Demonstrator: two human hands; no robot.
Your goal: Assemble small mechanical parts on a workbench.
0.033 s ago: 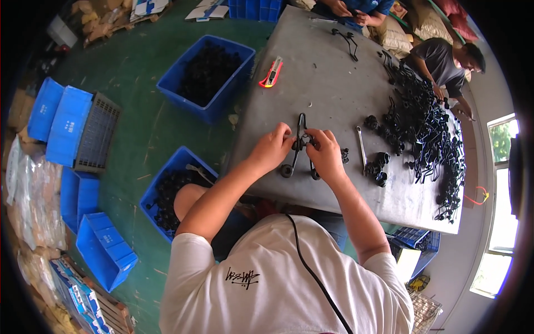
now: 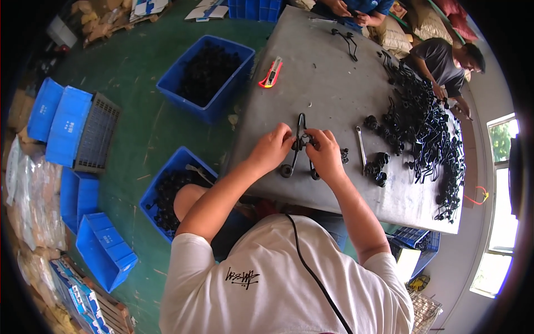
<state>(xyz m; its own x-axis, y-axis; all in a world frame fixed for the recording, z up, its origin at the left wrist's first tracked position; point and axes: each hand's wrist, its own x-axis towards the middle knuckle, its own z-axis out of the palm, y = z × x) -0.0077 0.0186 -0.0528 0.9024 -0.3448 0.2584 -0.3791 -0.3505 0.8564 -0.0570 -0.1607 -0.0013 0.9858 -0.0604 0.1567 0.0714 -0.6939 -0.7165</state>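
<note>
Both my hands are at the near part of the grey table (image 2: 278, 106). My left hand (image 2: 271, 148) is closed, its fingertips pinching a black bent-rod part (image 2: 301, 119) from the left. From the other side my right hand (image 2: 326, 153) closes on the same part near its middle. The rod's narrow loop points away from me, and a round black end (image 2: 286, 171) sits toward me. My fingers hide where they grip. Small black pieces (image 2: 345, 156) lie just right of my right hand. Farther right are a wrench (image 2: 361, 147) and several round black pieces (image 2: 379, 168).
A big heap of black bent-rod parts (image 2: 431, 128) covers the table's right side. A red utility knife (image 2: 271, 72) lies at the left edge. Blue bins (image 2: 208, 108) of black pieces stand on the floor leftward. Two co-workers are at the far side, one in a dark shirt (image 2: 439, 61).
</note>
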